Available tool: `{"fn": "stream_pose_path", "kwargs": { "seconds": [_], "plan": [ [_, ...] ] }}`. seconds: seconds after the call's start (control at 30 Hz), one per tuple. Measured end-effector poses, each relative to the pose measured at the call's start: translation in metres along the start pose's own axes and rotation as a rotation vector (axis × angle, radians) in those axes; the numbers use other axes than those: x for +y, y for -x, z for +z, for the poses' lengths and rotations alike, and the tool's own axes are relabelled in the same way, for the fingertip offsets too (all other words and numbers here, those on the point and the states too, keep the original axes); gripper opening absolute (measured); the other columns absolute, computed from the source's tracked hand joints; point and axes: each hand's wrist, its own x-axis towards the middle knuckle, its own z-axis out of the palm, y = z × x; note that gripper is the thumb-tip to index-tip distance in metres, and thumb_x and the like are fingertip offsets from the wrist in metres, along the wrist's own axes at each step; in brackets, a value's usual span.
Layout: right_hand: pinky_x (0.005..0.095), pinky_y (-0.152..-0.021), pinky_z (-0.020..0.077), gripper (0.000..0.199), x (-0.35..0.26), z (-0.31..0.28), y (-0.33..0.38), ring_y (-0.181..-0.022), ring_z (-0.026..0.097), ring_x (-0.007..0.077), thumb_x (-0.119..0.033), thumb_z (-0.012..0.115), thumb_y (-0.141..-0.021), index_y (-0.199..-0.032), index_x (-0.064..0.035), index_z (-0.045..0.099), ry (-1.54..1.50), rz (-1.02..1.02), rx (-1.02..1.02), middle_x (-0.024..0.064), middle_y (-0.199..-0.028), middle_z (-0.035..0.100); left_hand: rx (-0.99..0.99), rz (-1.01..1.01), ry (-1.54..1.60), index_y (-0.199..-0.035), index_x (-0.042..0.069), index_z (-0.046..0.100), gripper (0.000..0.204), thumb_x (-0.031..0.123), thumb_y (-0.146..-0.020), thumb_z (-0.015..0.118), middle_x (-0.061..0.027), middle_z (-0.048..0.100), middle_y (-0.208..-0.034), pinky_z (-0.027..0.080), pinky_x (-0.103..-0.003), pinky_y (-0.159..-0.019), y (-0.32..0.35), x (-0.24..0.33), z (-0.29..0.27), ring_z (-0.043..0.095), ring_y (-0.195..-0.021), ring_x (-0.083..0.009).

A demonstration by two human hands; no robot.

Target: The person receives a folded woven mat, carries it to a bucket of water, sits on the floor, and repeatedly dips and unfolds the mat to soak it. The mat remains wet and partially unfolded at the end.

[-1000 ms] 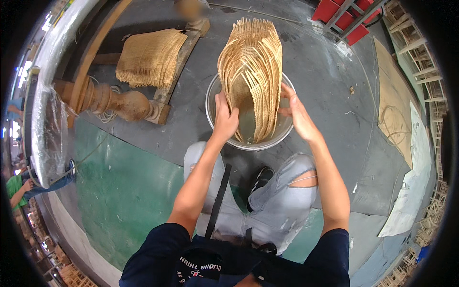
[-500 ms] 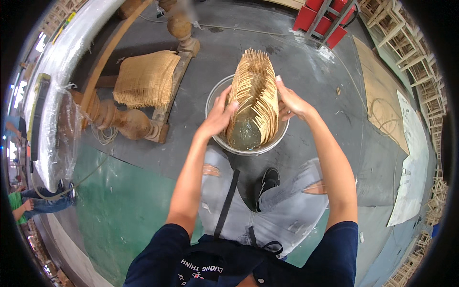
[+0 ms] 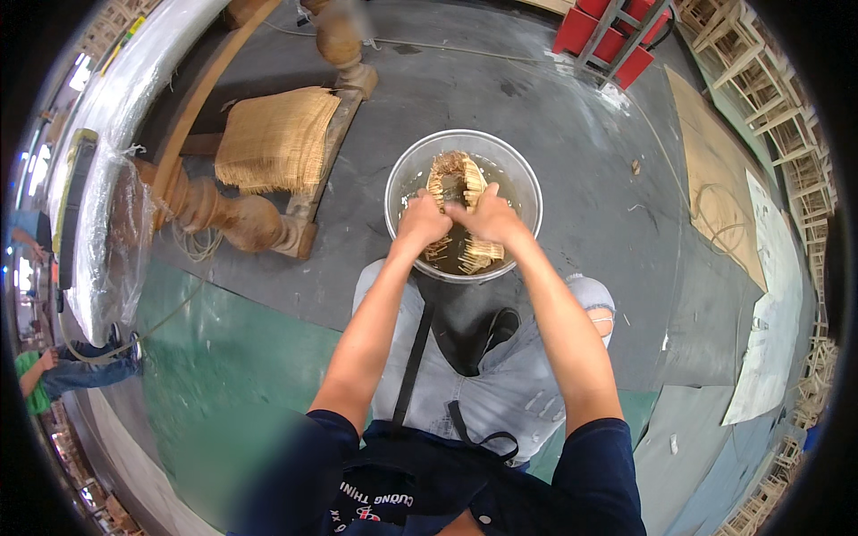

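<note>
While both forearms stretch forward from the lower edge, the left hand (image 3: 422, 223) and right hand (image 3: 487, 219) meet knuckle to knuckle, fingers closed on a folded bundle of cane strips (image 3: 456, 183) pressed down into the round metal basin (image 3: 527, 183) of water; beyond lies a woven cane sheet (image 3: 273, 138) on a wooden frame (image 3: 241, 219).

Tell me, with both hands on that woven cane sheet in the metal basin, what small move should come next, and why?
Probably pressing it lower. Both hands, left hand and right hand, grip the folded woven cane sheet inside the metal basin, which holds murky water. The sheet's upper loop and its frayed lower ends appear to stick up above the water, so a gentle downward push would likely get them under.
</note>
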Motion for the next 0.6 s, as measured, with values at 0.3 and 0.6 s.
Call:
{"fn": "stream_pose_path", "kwargs": {
  "seconds": [0.3,0.6],
  "plan": [
    [0.0478,-0.085,0.0579,0.043,0.049,-0.001,-0.005,-0.100,0.069,0.0424,0.002,0.064,-0.083,-0.123,0.0023,0.046,0.304,0.110,0.357,0.0301,-0.107,0.068,0.003,0.022,-0.066,-0.131,0.001,0.049,0.052,0.013,-0.082,0.060,-0.0324,0.066,-0.114,0.050,-0.053,-0.098,0.011,0.032,0.013,0.062,-0.111,-0.0486],
    [0.0562,-0.084,0.0535,0.039,-0.001,-0.054,0.061,-0.096,0.065,0.0508,0.005,0.061,-0.078,-0.115,0.0017,0.050,0.136,-0.176,0.412,0.0321,-0.098,0.068,0.281,0.103,0.225,-0.118,-0.002,0.058,0.040,0.011,-0.080,0.057,-0.0328,0.066,-0.108,0.046,-0.055,-0.097,0.044,0.023,-0.045,0.060,-0.108,-0.0506]
  ]
}}
